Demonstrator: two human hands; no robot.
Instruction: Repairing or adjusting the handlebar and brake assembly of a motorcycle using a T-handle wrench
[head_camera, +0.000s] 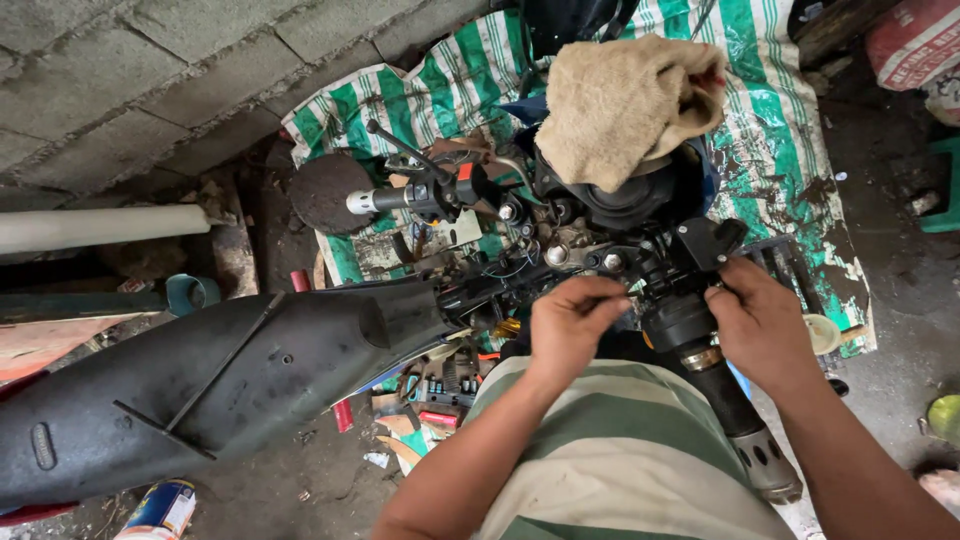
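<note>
A stripped motorcycle handlebar assembly (590, 250) with exposed bolts and wires lies below me. My left hand (572, 322) has its fingers pinched together at the black switch housing (680, 300) near the right grip. My right hand (762, 322) grips the same housing from the other side, just above the black throttle grip (735, 410). What the fingertips pinch is too small to tell. A tan rag (625, 105) is draped over the headlight area. The left handlebar grip and lever (420, 190) stick out to the left.
A black body panel (200, 380) lies at the left. A green-and-white striped tarp (780, 140) covers the ground ahead. Several small tools and parts (430, 400) are scattered under the panel. A grey block wall (150, 80) and a white pipe (100, 228) stand at the left.
</note>
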